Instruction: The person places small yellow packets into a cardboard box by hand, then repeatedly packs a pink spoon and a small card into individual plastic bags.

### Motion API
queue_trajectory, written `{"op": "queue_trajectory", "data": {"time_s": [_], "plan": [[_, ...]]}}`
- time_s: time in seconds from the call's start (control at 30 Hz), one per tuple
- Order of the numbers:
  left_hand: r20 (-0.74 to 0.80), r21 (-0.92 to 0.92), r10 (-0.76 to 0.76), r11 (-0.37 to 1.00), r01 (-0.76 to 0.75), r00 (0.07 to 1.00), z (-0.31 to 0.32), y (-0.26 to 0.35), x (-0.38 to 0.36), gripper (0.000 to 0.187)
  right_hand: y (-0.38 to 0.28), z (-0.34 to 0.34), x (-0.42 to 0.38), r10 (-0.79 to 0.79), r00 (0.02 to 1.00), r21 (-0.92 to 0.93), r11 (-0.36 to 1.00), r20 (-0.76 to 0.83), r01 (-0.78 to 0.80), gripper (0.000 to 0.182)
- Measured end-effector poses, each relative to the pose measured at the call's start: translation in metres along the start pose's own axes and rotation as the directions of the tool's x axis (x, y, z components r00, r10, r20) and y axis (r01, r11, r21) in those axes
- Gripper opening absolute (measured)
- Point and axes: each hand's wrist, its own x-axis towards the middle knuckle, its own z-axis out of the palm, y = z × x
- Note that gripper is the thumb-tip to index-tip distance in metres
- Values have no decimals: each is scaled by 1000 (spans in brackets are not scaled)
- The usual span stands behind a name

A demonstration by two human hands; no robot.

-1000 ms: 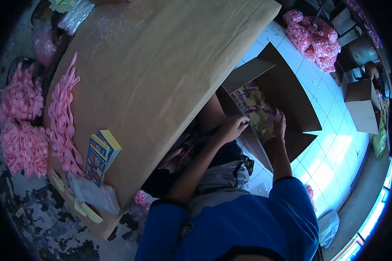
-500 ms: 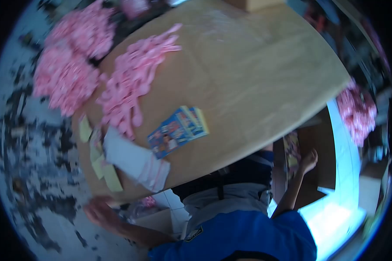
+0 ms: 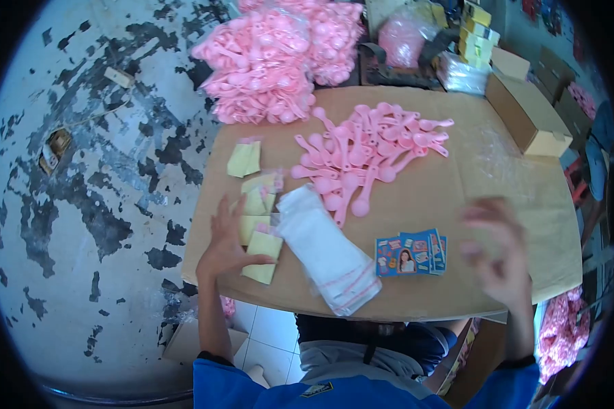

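Note:
My left hand (image 3: pixel 226 238) is open over the left side of the table, fingers spread, its thumb at the pale yellow slips in clear wrappers (image 3: pixel 262 252). Beside them lies a stack of clear-white plastic bags (image 3: pixel 324 249) with pink-lined flaps. Blue printed cards (image 3: pixel 409 253) lie fanned near the front edge. My right hand (image 3: pixel 499 252) is raised to the right of the cards, blurred by motion; thumb and fingers look apart, with nothing visible between them. A loose pile of pink plastic spoons (image 3: pixel 368 150) spreads beyond the bags and cards.
Big clear bags of pink spoons (image 3: pixel 266 68) stand at the back left. A cardboard box (image 3: pixel 529 112) sits at the back right, near small yellow boxes (image 3: pixel 476 41). Brown paper covers the table (image 3: pixel 512 170). A peeling wall (image 3: pixel 109 225) runs along the left.
The view has swung round and levelled over the table. Both hands have come up from beside the body, the left over the yellow slips, the right beside the cards.

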Motion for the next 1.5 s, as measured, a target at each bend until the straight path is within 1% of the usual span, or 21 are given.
{"op": "queue_trajectory", "data": {"time_s": [0.07, 0.2, 0.27, 0.33, 0.43, 0.47, 0.5, 0.53, 0.6, 0.63, 0.73, 0.83, 0.9, 0.93, 1.0, 1.13, 1.23, 1.3, 1.37, 1.47, 1.5], "plan": [[69, 31, -11, 999, 9, 998, -6, 0, 11, 139, -11, 42, 58, -178, 954, 54, 984, 243, 170, 38], [147, 74, -7, 997, -4, 989, -9, -12, 31, 139, 12, 165, 146, -272, 873, 188, 959, 406, 212, 43], [138, 84, 2, 996, -14, 990, -7, -21, 44, 136, 12, 220, 194, -127, 834, 90, 992, 536, 94, 49], [147, 67, 6, 998, -16, 989, -7, -24, 56, 135, 17, 278, 234, -54, 851, 121, 993, 522, -12, 52], [139, 26, 34, 999, -38, 990, -9, -25, 66, 124, 36, 354, 275, -47, 905, 50, 998, 423, 29, 61], [159, -1, 26, 1000, -26, 987, -9, -27, 69, 122, 31, 363, 284, 60, 895, -36, 998, 442, -49, 65], [24, -6, 71, 997, -71, 997, -6, -26, 69, 105, 22, 371, 290, 168, 875, -120, 985, 454, -127, 69], [19, -80, 64, 995, -62, 998, -7, -27, 71, 99, 15, 380, 292, 275, 843, -203, 958, 462, -201, 73], [13, -236, 48, 971, -44, 999, -8, -29, 75, 89, 1, 386, 290, 320, 825, -327, 929, 467, -175, 76], [-55, -339, 65, 937, -80, 996, -4, -31, 76, 74, -4, 387, 287, 347, 812, -393, 905, 469, -161, 78], [58, -643, -41, 763, 68, 998, 4, -42, 77, 68, 37, 448, 305, 260, 830, 17, 951, 493, -308, 70], [-78, -657, 16, 751, -64, 997, 2, -47, 73, 69, 42, 423, 314, 19, 959, 152, 986, 284, -65, 58], [-268, -612, 110, 748, -257, 957, 7, -56, 75, 71, 42, 401, 325, 130, 931, 245, 944, 342, -222, 51], [-227, -686, 55, 700, -199, 972, 9, -59, 74, 72, 43, 390, 330, 181, 910, 284, 911, 373, -298, 48], [-137, -808, -43, 582, -86, 990, 8, -66, 71, 72, 45, 362, 340, 136, 908, 368, 882, 396, -293, 45], [-41, -910, -21, 414, -29, 999, -15, -64, 70, 67, 48, 306, 338, 117, 850, 601, 659, 513, -453, 40], [43, -901, -3, 432, 40, 999, -25, -66, 77, 65, 56, 292, 328, 65, 595, 269, 849, 801, -455, 38], [142, -869, -14, 477, 132, 990, -35, -66, 85, 61, 45, 291, 301, -60, 659, 280, 931, 750, -233, 39], [177, -849, 2, 507, 152, 984, -23, -73, 96, 57, 24, 285, 287, -220, 570, 298, 954, 792, -45, 58], [175, -846, -7, 511, 154, 984, -11, -83, 103, 54, 8, 295, 288, 189, 421, -141, 980, 887, -144, 62], [170, -849, -13, 505, 153, 985, -9, -85, 103, 53, 23, 316, 291, 137, 434, -121, 991, 890, -64, 64]]}}
